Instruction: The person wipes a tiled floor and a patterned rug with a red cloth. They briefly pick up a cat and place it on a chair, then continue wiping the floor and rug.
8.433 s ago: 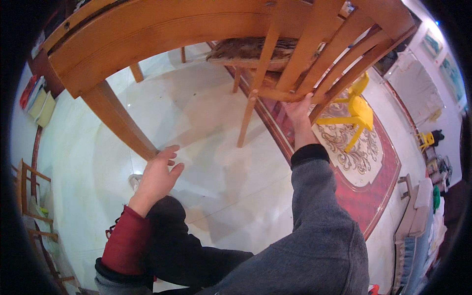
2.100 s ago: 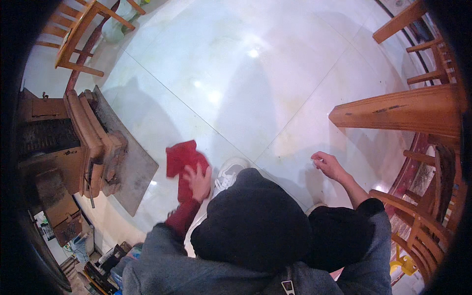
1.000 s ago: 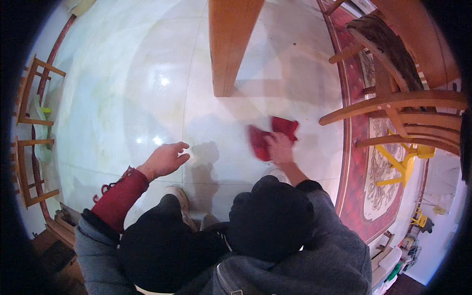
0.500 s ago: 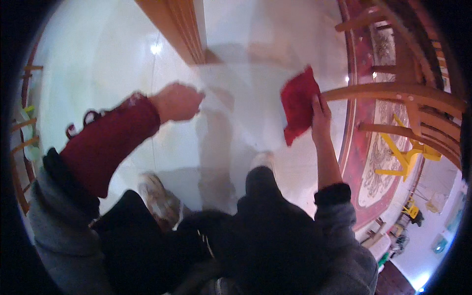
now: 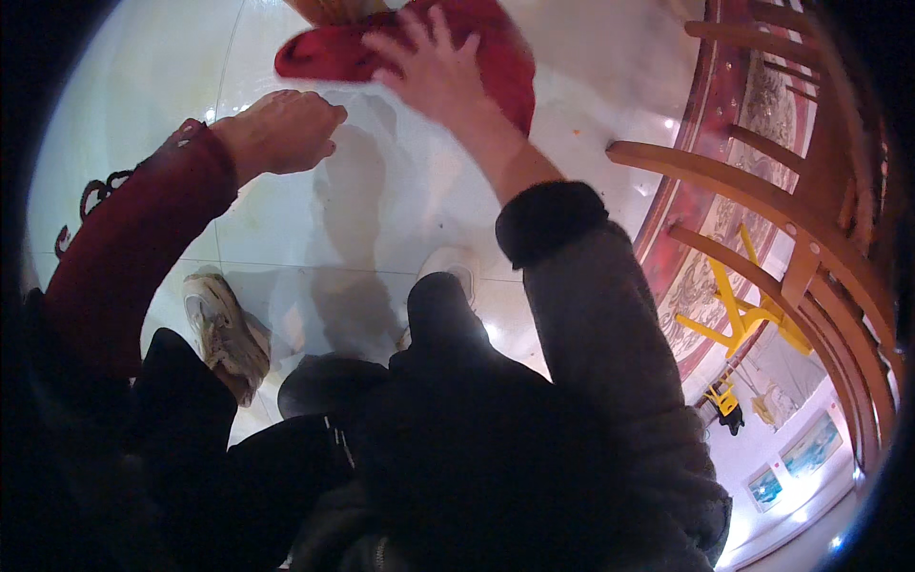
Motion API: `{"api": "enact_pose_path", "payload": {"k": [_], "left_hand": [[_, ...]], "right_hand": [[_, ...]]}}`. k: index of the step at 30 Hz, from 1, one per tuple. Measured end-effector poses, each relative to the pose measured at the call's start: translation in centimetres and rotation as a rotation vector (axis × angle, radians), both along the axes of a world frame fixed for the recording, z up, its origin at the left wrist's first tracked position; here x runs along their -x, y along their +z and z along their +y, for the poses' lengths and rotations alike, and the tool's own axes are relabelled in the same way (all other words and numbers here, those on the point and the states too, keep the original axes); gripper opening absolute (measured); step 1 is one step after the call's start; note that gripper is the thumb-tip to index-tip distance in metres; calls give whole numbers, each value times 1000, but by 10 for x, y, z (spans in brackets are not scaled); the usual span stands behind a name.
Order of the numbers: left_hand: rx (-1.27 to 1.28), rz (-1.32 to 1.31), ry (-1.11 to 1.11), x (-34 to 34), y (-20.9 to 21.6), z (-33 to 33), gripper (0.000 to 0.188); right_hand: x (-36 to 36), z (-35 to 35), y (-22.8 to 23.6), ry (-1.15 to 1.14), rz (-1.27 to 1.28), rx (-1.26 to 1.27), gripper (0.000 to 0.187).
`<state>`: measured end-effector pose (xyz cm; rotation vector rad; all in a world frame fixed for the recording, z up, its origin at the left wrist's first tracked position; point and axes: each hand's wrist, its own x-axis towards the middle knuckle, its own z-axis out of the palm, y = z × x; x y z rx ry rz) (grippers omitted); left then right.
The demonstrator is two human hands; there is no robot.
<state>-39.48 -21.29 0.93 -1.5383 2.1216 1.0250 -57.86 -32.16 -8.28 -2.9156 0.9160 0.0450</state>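
A red cloth (image 5: 496,52) lies spread on the pale glossy floor near the top of the view. My right hand (image 5: 434,71) rests flat on the cloth with its fingers apart, pressing it to the floor. My left hand (image 5: 281,129) sits to the left of the cloth, fingers curled in, knuckles toward the floor, with nothing visible in it. A red sleeve covers my left forearm and a grey one the right. My dark-clad knees and a worn light shoe (image 5: 224,334) fill the lower part.
A wooden chair (image 5: 762,200) with curved slats stands close on the right, over a red patterned rug (image 5: 705,276). A wooden table leg (image 5: 334,10) shows at the top edge. A small yellow stool (image 5: 739,315) stands beyond the chair.
The view has swung closer to the floor. My right hand has pushed the red cloth forward and leftward toward the table leg. My left hand stays planted beside it.
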Motion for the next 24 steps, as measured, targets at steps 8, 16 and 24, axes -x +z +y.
{"api": "enact_pose_path", "payload": {"k": [8,16,24], "left_hand": [[192,198,239,32,-21,-49,45],[351,-7,190,32,-40,-91,44],[368,-48,285,28,-49,-67,38]], "right_hand": [[100,-104,-22,-592,-140,-57,56],[184,-202,31,-1110,-567,-7,42],[-49,-180,35,-163,-485,-229,40]]}}
